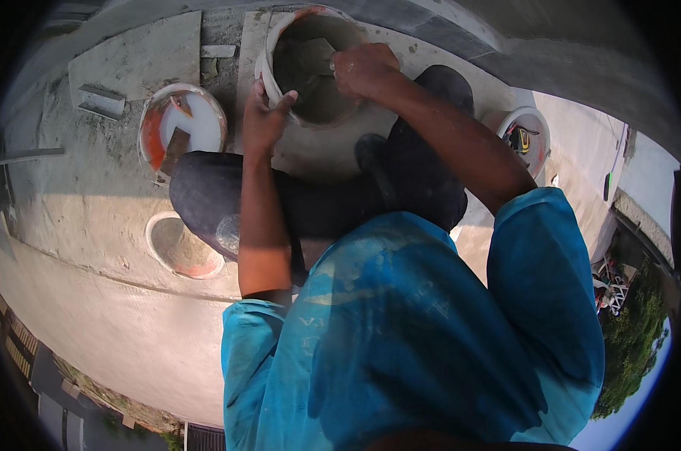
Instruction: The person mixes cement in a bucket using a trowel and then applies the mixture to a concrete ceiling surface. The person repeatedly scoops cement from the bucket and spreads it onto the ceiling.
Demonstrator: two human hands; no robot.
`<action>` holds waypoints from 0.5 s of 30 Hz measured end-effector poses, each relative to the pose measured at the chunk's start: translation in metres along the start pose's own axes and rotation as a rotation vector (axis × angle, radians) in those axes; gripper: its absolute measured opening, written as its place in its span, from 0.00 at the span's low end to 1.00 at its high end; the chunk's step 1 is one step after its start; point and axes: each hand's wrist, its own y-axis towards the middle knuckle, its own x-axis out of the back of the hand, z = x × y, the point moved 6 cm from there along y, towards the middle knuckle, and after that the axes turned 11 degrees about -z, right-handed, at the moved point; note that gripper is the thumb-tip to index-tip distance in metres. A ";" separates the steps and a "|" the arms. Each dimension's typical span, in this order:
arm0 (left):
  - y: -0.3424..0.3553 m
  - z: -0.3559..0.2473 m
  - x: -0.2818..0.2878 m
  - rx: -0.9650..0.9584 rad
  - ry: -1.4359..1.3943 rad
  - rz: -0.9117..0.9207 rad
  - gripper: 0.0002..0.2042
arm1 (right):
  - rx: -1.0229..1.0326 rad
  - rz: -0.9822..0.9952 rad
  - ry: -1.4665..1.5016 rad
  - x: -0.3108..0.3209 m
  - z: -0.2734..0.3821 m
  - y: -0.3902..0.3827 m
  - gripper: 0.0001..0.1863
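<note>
Both your hands seem busy with stirring or scooping, and the next move calls for a steady hold. Your left hand (266,122) clasps the near-left side of the bucket (268,63); inside, the trowel (315,55) shows just left of your right hand (366,70), closed round its handle.

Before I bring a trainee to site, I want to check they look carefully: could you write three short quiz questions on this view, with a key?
1. Which hand grips the rim of the bucket of grey mix?
2. True or false: the far-right bucket is filled with whitish liquid.
3. Fill in the blank: the right hand holds a ____ with its flat blade inside the bucket of grey mix.

Key:
1. The left hand.
2. False; the far-right bucket holds a yellow-and-black tool, among other things.
3. Trowel.
</note>
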 end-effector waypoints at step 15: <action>-0.001 -0.005 0.002 0.028 0.016 0.003 0.24 | -0.124 0.214 0.079 -0.022 0.011 -0.001 0.22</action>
